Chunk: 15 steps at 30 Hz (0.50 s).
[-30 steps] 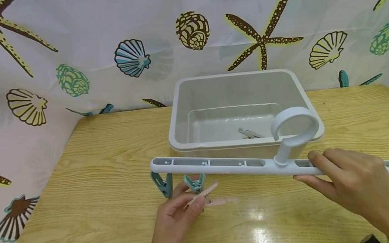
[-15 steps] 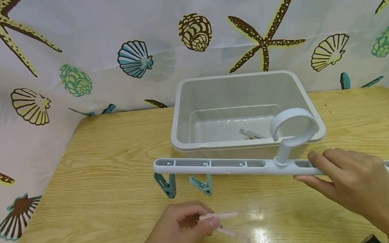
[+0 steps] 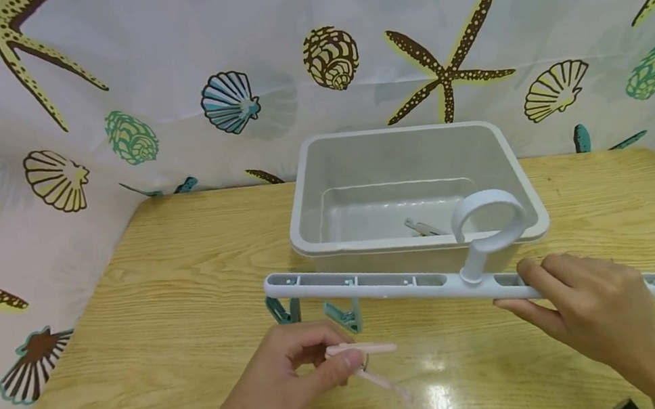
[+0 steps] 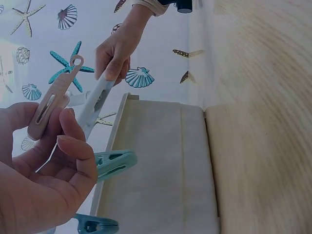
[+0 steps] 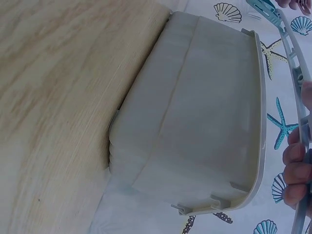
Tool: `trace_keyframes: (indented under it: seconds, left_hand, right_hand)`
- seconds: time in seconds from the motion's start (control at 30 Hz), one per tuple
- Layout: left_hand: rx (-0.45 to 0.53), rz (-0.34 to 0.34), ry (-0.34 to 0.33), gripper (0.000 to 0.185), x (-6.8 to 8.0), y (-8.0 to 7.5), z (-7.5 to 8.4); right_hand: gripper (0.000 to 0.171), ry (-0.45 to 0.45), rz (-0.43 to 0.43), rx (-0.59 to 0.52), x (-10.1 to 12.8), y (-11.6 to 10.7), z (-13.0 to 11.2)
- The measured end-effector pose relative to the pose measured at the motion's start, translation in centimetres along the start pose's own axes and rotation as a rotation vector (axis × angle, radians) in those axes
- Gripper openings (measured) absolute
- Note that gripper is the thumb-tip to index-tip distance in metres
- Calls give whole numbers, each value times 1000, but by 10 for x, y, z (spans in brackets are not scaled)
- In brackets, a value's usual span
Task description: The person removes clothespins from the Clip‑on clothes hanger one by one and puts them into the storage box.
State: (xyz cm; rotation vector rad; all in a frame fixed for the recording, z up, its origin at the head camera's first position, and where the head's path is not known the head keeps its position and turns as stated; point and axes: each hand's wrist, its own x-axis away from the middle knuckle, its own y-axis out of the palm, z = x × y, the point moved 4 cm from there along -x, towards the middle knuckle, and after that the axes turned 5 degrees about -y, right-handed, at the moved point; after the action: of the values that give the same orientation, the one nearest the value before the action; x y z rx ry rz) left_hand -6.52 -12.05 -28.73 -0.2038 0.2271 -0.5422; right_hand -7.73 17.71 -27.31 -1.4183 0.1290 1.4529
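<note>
A pink peg is above the bench, pinched by the left hand's fingers. Green pegs hang from a white hanger, which the right hand grips. Behind, a gray tub holds a small peg.

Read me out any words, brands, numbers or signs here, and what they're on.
None that I can read: no lettering shows on the hanger, the pink clip, the teal clips or the bin.
The backdrop shows sea-life prints, no writing.
The small item inside the bin is too small to check.
</note>
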Motion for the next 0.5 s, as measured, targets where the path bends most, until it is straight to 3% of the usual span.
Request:
trace_keyframes:
  seconds: [0.5]
  left_hand:
    - [-86,47,85,13,-3,-13,18]
  right_hand:
    - [57,-10,-24,-37,-6,0,-5]
